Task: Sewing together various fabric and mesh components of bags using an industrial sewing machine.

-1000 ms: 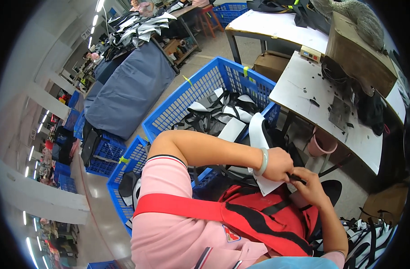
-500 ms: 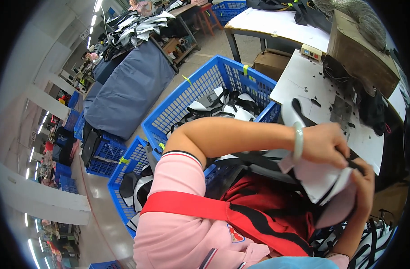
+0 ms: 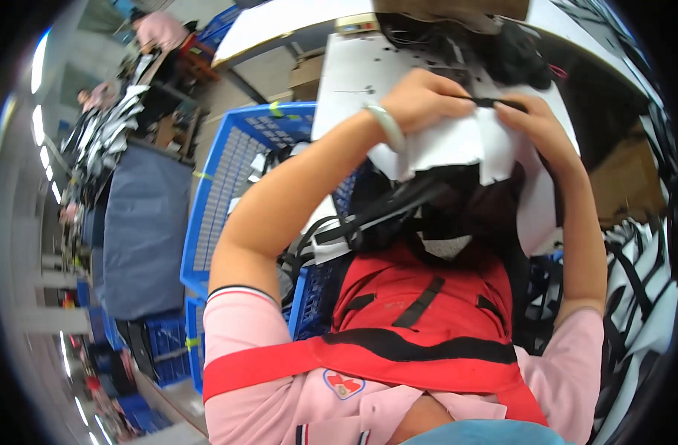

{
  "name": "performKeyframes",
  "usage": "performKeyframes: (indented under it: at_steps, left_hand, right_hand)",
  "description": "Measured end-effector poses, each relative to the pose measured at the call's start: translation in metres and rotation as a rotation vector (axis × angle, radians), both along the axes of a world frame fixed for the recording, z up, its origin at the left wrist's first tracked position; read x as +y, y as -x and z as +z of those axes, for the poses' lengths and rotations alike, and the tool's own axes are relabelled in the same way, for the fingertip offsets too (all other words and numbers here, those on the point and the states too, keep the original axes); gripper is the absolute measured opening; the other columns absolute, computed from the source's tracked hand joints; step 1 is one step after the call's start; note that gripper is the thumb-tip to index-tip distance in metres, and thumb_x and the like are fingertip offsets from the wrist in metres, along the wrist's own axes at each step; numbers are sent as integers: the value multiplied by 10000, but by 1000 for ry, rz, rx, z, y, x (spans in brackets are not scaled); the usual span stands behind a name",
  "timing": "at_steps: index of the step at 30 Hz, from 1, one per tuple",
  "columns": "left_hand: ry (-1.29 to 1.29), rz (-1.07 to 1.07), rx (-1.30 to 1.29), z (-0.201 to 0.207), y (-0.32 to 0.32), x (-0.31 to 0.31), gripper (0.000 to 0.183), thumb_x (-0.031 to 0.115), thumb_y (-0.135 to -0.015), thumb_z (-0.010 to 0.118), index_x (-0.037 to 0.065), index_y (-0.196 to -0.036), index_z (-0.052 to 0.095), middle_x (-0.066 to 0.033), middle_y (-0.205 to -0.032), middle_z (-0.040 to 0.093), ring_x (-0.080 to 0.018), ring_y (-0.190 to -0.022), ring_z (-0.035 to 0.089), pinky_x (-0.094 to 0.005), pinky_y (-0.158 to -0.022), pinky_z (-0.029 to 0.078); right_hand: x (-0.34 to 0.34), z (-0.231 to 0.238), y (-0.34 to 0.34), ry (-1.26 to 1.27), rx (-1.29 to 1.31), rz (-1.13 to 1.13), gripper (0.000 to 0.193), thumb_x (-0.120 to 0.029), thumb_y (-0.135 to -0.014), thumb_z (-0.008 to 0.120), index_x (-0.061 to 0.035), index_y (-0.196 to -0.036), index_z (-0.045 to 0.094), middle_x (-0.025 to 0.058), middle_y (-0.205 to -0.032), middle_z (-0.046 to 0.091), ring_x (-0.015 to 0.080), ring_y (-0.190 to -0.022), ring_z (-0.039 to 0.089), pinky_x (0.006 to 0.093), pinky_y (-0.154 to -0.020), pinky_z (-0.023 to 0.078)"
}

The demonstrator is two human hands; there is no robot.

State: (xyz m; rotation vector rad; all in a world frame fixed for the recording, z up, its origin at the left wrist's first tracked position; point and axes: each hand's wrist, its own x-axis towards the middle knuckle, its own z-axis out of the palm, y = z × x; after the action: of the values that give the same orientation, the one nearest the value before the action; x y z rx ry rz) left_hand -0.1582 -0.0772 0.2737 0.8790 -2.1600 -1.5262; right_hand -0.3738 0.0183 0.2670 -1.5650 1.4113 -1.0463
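Over the near end of the white worktable, my left hand [image 3: 430, 102] and my right hand [image 3: 537, 127] pinch the upper edge of a white and black sewn fabric piece [image 3: 446, 144]. A black strip [image 3: 494, 101] runs along that edge between my fingers. White panels hang below it, and black straps [image 3: 383, 215] trail from it toward my lap. A pale green bangle [image 3: 387, 126] circles my left wrist. My fingertips partly cover the black strip.
A blue plastic crate [image 3: 209, 200] with black and white pieces stands at my left. On the worktable [image 3: 346, 74] are a small box with a display [image 3: 357, 24], black scraps and a brown carton [image 3: 457, 6]. Many white and black pieces [image 3: 643, 274] are piled at my right.
My view has swung to the right. My hands, close together before, are now farther apart along the black edge, and the fabric piece is spread between them.
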Motion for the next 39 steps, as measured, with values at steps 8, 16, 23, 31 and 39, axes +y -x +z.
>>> performKeyframes:
  at_steps: [8,16,23,31,39]
  left_hand:
    - [-77,105,7,-9,14,-28,252,192,-822,694,-2,-981,718,-64,-871,697,-115,-764,612,-240,-725,487]
    - [-9,158,25,-33,32,-54,250,170,-799,721,-17,-965,724,-71,-834,696,-113,-738,609,-239,-707,492]
    - [-85,134,101,-52,49,-76,260,155,-794,726,-25,-982,716,-67,-859,699,-115,-750,605,-242,-715,488]
    - [170,153,119,-68,38,-95,350,268,-719,754,9,-953,732,-111,-892,719,-188,-828,656,-324,-814,515]
    - [130,192,168,-73,62,-99,315,227,-634,776,21,-872,748,-113,-817,721,-194,-753,673,-295,-756,528]
  right_hand:
    - [-38,-24,18,-109,-33,-41,447,-328,-872,628,47,-1115,630,46,-961,645,102,-893,559,229,-847,413]
    - [-58,-37,27,-158,-137,-35,463,-343,-869,650,58,-1101,641,77,-976,658,118,-903,585,228,-865,412]
    - [-71,-48,40,-156,-102,-131,499,-361,-859,662,67,-1116,631,87,-1008,659,127,-932,585,234,-893,406]
    - [-92,-52,45,-74,41,-35,424,-317,-893,617,40,-1119,643,37,-937,652,103,-890,549,248,-821,420]
    - [-106,-69,71,-196,-227,17,200,-231,-929,598,-46,-967,663,-85,-813,591,4,-731,489,162,-676,361]
